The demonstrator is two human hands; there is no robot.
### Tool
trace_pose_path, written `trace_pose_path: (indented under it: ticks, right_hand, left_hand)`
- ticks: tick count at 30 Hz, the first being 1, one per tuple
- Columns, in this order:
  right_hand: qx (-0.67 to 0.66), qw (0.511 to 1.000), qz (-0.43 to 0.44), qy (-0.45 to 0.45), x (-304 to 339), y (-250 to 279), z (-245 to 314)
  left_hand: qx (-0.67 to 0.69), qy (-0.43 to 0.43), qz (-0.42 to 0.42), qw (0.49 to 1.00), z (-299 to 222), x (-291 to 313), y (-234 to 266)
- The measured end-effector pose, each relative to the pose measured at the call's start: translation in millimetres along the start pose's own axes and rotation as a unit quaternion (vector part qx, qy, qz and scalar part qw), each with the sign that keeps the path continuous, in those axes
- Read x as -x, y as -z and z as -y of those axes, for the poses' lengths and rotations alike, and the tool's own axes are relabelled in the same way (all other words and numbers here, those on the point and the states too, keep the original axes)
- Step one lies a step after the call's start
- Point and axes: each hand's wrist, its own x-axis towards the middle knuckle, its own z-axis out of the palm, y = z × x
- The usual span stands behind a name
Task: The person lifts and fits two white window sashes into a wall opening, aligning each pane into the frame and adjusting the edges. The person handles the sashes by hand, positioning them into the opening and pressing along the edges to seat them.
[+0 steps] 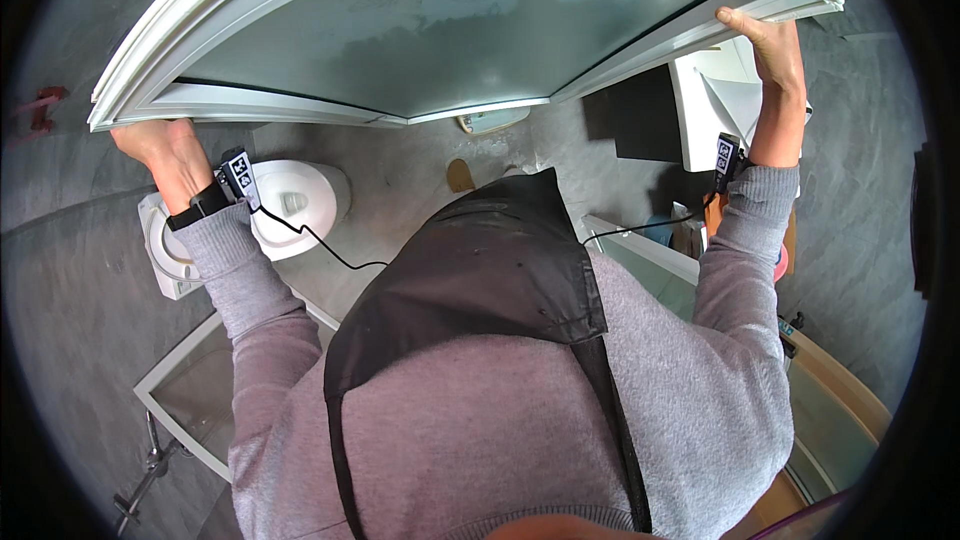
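A large white-framed pane of cloudy glass [450, 25] spans the top of the view, its frame bowed by the lens. My left hand [165, 147] is at the frame's lower left corner, palm up, with its fingertips hidden behind the frame. At the lower right corner my right hand [775, 48] grips the frame, its thumb lying on the near face and its other fingers out of sight behind. Both arms are stretched forward and apart. The glass has dull, darker smears across its middle.
Below my left forearm stands a white toilet [300, 208]. A white washbasin [715, 90] with a dark cabinet side [635, 112] is at the right. Another white-framed glass panel [190, 390] is at lower left, near a metal shower fitting [155, 458]. A wood-edged door [840, 380] is at lower right.
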Motion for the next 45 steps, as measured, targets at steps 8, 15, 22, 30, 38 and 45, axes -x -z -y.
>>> trace_pose_path:
  ticks: [8,15,22,30,38,45]
  right_hand:
    - [-0.005,1.000,-0.003,-0.011,-24,11,-25]
    - [-0.024,0.999,-0.029,0.039,-50,15,-62]
    - [0.014,0.999,-0.021,-0.022,-46,4,-132]
    - [-0.047,0.987,-0.072,-0.139,-6,-69,-270]
    - [-0.124,0.976,-0.098,-0.147,7,-130,-412]
    - [-0.251,0.952,-0.169,-0.048,42,-148,-392]
  left_hand:
    - [-0.004,0.033,-0.028,0.999,15,8,-27]
    - [0.004,0.000,0.010,1.000,36,35,-52]
    - [-0.043,0.063,0.062,0.995,123,86,-45]
    - [-0.036,0.097,0.043,0.994,282,130,32]
    - [-0.013,0.192,0.018,0.981,403,167,73]
    - [0.030,0.234,-0.090,0.968,351,158,47]
